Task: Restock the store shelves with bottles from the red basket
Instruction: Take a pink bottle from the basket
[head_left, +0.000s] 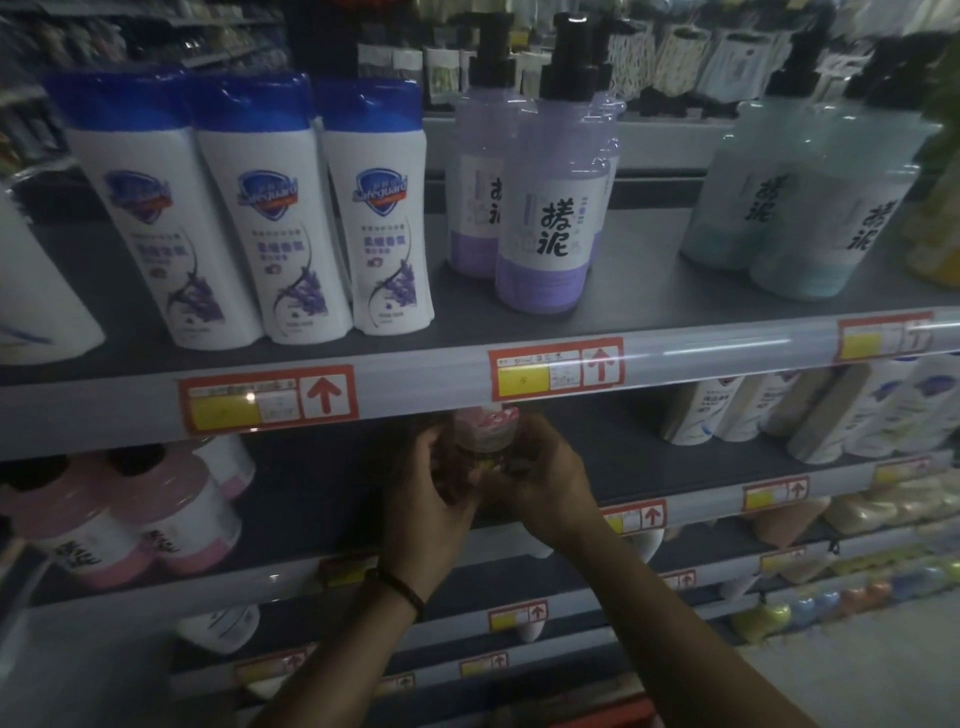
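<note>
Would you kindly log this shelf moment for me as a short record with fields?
left hand: grips the small bottle from the left; dark band on wrist
right hand: grips it from the right
small bottle: pink top, held at the second shelf, just under the rail of the top shelf
top shelf: white blue-capped bottles, purple pump bottles, pale teal pump bottles
second shelf: pink pump bottles left, white bottles right

Three white bottles with blue caps (280, 208) are ranged at upper left, purple pump bottles (550, 223) at centre, and pale blue pump bottles (831, 223) at upper right. Red-and-yellow price labels (556, 369) are fixed just below them. Small coloured round items (810, 608) are seen at lower right.
</note>
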